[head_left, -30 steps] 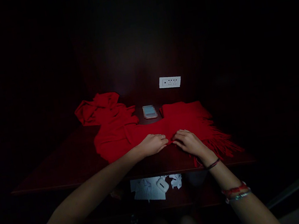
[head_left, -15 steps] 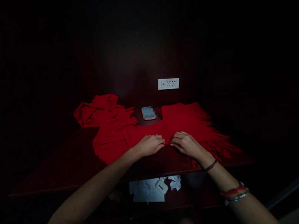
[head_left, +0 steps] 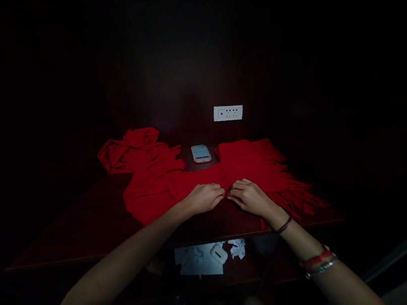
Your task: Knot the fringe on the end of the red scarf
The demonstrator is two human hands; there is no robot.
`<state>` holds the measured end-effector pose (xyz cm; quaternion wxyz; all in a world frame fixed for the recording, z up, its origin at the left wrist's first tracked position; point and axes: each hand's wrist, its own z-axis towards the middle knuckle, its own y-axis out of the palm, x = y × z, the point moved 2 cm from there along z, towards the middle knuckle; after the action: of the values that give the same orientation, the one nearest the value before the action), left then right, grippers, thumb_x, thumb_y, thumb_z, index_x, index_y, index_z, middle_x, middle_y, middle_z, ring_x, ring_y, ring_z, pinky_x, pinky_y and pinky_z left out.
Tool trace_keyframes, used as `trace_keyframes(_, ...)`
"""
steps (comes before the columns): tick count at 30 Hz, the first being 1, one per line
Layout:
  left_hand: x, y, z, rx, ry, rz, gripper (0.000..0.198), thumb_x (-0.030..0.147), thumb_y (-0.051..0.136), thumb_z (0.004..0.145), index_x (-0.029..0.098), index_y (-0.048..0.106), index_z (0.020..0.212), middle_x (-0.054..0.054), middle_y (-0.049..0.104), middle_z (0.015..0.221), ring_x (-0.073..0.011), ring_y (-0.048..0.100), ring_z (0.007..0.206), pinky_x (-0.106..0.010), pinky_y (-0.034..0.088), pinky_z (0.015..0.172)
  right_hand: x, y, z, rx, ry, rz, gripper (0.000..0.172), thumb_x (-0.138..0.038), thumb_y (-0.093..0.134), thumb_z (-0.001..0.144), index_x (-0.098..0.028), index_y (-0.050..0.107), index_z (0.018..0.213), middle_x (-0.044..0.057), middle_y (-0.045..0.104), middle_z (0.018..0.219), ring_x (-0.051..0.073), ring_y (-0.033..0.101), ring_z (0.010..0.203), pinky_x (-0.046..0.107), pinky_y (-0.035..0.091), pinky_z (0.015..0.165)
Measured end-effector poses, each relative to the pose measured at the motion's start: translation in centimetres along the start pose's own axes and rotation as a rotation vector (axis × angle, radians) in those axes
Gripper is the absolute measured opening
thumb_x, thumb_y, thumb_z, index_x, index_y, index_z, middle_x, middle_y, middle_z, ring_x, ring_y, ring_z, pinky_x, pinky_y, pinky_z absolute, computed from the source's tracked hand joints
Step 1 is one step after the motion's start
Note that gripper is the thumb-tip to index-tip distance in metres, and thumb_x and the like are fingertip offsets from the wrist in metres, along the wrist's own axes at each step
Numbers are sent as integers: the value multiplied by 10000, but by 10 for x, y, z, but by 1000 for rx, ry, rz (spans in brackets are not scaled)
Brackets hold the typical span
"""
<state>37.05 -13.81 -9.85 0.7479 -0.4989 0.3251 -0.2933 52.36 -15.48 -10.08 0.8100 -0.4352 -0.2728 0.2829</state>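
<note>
A red scarf [head_left: 249, 166] with a long fringe at its right end lies across the dark table. Its right part is folded flat, while the left part is bunched and wrinkled toward the back. My left hand [head_left: 205, 197], with a ring on one finger, pinches the scarf's near edge around the middle. Close beside it, my right hand [head_left: 247, 196] grips the same edge with bent fingers. The fingertips of both hands nearly meet, and the cloth between them is partly hidden.
Behind the scarf lies a phone [head_left: 201, 154] with a lit screen. A white wall socket [head_left: 228, 113] is above it. Below the table's front edge [head_left: 100, 256], a lower shelf holds printed paper [head_left: 199, 266], a white earbud case [head_left: 218, 254] and crumpled paper [head_left: 238, 249].
My right hand has shifted slightly left along the edge, closer to my left hand. The left hand stays almost in place, and the scarf lies much the same.
</note>
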Motion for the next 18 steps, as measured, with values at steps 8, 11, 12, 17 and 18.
trace_keyframes(8, -1, -3, -1, 4, 9, -10, 208, 231, 324, 839, 184, 523, 799, -13, 564, 812, -134, 530, 751, -215, 387, 621, 0, 0, 0, -2, -2, -9, 210, -260, 392, 833, -170, 577, 792, 41, 562, 749, 142, 469, 730, 271, 320, 709)
trace_keyframes(11, -8, -5, -5, -16, 16, -4, 141, 253, 394, 807, 192, 521, 798, -8, 567, 810, -137, 530, 747, -210, 377, 595, 0, 0, 0, 6, 24, -13, 225, -262, 382, 837, -164, 571, 764, 43, 557, 734, 138, 467, 710, 270, 321, 704)
trace_keyframes(12, -10, -6, -6, -31, 17, 3, 121, 261, 421, 793, 195, 522, 799, -7, 568, 809, -140, 531, 747, -209, 373, 583, -1, 0, 1, 8, 31, -10, 228, -268, 379, 838, -164, 569, 768, 44, 556, 736, 138, 468, 711, 270, 321, 706)
trace_keyframes(17, -18, -5, -9, -60, 39, 9, 112, 243, 424, 797, 209, 531, 808, -1, 571, 809, -139, 533, 754, -205, 366, 582, -2, 0, 1, -3, 4, -15, 201, -303, 411, 822, -170, 561, 829, 43, 555, 778, 146, 465, 747, 269, 314, 709)
trace_keyframes(18, -18, -5, -9, -58, 49, 4, 123, 240, 414, 806, 209, 532, 801, 0, 569, 805, -136, 532, 751, -204, 366, 589, -2, 0, 2, -10, -5, -25, 196, -289, 407, 825, -171, 562, 806, 41, 553, 766, 144, 463, 737, 268, 311, 702)
